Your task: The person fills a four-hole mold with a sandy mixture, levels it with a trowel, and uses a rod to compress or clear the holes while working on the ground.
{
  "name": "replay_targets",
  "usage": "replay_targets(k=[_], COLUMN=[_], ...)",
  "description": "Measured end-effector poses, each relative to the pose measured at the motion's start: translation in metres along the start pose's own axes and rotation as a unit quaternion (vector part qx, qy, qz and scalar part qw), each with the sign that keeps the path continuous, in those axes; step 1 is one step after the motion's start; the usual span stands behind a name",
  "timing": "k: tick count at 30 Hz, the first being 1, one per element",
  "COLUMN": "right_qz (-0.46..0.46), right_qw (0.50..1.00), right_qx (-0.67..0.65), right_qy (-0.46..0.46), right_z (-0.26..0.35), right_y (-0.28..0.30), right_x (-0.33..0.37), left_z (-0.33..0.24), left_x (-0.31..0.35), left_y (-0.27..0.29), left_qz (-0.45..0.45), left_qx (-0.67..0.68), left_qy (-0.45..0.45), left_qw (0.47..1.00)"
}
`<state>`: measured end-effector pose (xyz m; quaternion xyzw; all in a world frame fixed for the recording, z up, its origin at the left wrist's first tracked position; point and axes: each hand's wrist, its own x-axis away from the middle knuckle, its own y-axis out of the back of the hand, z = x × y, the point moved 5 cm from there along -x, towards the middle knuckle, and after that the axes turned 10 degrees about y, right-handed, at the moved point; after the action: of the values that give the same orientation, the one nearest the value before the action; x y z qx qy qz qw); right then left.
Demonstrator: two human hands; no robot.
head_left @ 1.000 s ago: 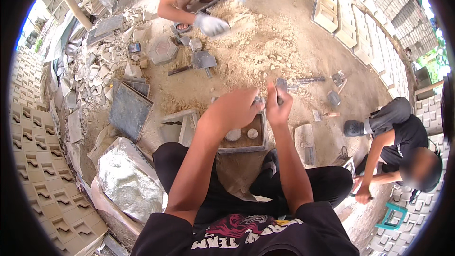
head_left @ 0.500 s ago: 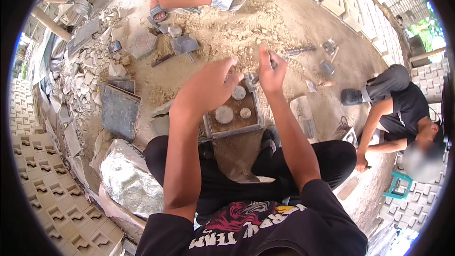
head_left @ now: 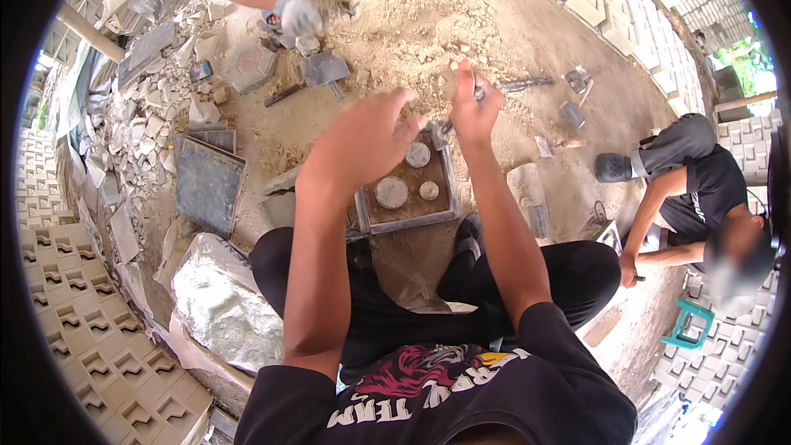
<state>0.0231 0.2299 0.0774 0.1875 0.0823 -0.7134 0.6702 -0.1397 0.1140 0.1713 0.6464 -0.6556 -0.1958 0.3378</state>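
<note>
A square metal-edged mould (head_left: 412,221) lies on the ground between my feet, holding three pale round pieces on a brown bed. The largest round piece (head_left: 391,193) is at the left, with another (head_left: 418,155) behind it and a small one (head_left: 428,190) at the right. My left hand (head_left: 362,138) hovers over the mould's far left corner, its thumb and fingers apart and nothing visible in them. Beyond the far right corner, my right hand (head_left: 476,115) is closed around a slim metal tool (head_left: 479,93). My fingers hide most of it, so its kind is unclear.
A heap of tan crumbly material (head_left: 404,41) spreads ahead. Across it crouches a person with gloved hands (head_left: 298,16). A trowel (head_left: 324,70), dark slabs (head_left: 208,185) and rubble (head_left: 140,128) lie left. Another person (head_left: 700,189) sits right, near hand tools (head_left: 573,114) and a teal stool (head_left: 690,324).
The person opposite has swung a gloved hand left, away from the heap's middle toward their foot. My right hand is slightly higher; my left has barely shifted.
</note>
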Motion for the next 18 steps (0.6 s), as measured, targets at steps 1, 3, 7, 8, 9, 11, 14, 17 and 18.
replay_targets(k=[1, 3, 7, 8, 9, 11, 14, 17, 18], right_qz=[0.009, 0.019, 0.025, 0.017, -0.006, 0.052, 0.05, 0.003, 0.026], right_qw=[1.0, 0.997, 0.999, 0.999, 1.0, 0.998, 0.997, 0.999, 0.998], right_qx=[-0.027, -0.02, 0.004, -0.017, -0.004, 0.032, 0.032, 0.022, 0.038], right_qy=[0.013, 0.077, 0.048, 0.036, 0.016, 0.028, 0.058, 0.048, 0.047], right_z=[0.004, -0.009, 0.015, 0.019, 0.01, -0.004, 0.01, 0.024, 0.022], right_y=[-0.002, -0.005, -0.014, -0.01, -0.005, -0.011, -0.021, -0.011, -0.013], right_x=[0.004, 0.006, -0.001, 0.0, 0.005, 0.003, -0.002, 0.012, 0.007], left_z=[-0.002, -0.007, -0.001, -0.003, -0.002, 0.0, 0.001, -0.004, -0.004], left_x=[0.001, -0.002, -0.001, -0.002, -0.003, 0.0, 0.0, 0.001, -0.002], left_y=[0.003, -0.002, 0.0, 0.0, 0.001, -0.003, 0.003, -0.003, -0.001], left_qz=[0.017, 0.032, 0.027, 0.037, 0.03, 0.025, -0.033, 0.048, 0.029], left_qx=[-0.004, 0.009, 0.013, 0.003, 0.014, 0.039, 0.009, -0.014, 0.001], left_qy=[0.006, 0.009, 0.017, 0.012, 0.008, 0.003, -0.006, 0.003, 0.0], left_qw=[1.0, 0.999, 0.999, 0.999, 0.999, 0.999, 0.999, 0.999, 1.0])
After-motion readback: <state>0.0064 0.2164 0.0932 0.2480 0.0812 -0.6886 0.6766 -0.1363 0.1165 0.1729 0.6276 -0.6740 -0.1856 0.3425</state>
